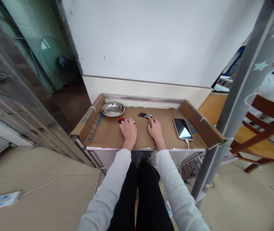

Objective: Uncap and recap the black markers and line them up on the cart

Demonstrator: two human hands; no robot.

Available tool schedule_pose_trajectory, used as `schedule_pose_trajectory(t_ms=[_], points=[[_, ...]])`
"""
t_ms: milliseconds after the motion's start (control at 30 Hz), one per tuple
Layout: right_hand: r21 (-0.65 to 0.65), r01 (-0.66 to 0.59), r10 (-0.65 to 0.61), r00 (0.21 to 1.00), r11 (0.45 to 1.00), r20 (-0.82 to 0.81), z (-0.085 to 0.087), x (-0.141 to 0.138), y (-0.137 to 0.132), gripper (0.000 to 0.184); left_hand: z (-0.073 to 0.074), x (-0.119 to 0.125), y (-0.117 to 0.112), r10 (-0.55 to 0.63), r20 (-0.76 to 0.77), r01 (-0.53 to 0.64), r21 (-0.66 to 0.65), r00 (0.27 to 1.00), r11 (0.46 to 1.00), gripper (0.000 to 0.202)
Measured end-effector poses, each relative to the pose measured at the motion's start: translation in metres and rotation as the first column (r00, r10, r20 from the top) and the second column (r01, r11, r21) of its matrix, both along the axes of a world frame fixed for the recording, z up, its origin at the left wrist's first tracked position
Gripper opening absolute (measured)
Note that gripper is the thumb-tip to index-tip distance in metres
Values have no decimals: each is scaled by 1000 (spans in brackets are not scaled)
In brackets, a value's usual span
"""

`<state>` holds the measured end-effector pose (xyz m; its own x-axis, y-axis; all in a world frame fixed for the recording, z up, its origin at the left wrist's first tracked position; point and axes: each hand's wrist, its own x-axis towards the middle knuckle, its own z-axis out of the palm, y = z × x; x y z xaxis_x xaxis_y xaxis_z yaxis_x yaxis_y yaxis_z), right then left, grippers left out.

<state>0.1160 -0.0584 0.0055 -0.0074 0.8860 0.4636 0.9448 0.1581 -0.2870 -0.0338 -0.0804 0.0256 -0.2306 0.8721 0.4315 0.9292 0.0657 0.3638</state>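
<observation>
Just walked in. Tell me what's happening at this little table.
A seated person in white sleeves has both hands lying palm down on a cardboard sheet that covers the tabletop. The left hand has its fingertips at a red pen; the right hand has a fingertip against a few black pens. Neither hand grips anything. A steel bowl sits at the far left, and a phone lies to the right with a white cable plugged in.

Red pen, black markers, silver bowl
</observation>
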Motion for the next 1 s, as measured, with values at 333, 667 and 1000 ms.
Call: schedule_pose_trajectory(t_ms=[333, 667, 1000], points=[[-1, 71, -70, 997, 998, 40, 1, -4, -3, 41, -4, 4, 3, 58, 75, -62, 55, 995, 997, 28], [3, 112, -112, 994, 994, 10, 9, -6, -7, 23, 0, 26, 36, -377, -102, 385, 71, 921, 920, 30], [5, 198, -198, 980, 980, 34, 5, -6, -3, 18, -7, 30, 50, -420, -129, 420, -32, 898, 907, 27]])
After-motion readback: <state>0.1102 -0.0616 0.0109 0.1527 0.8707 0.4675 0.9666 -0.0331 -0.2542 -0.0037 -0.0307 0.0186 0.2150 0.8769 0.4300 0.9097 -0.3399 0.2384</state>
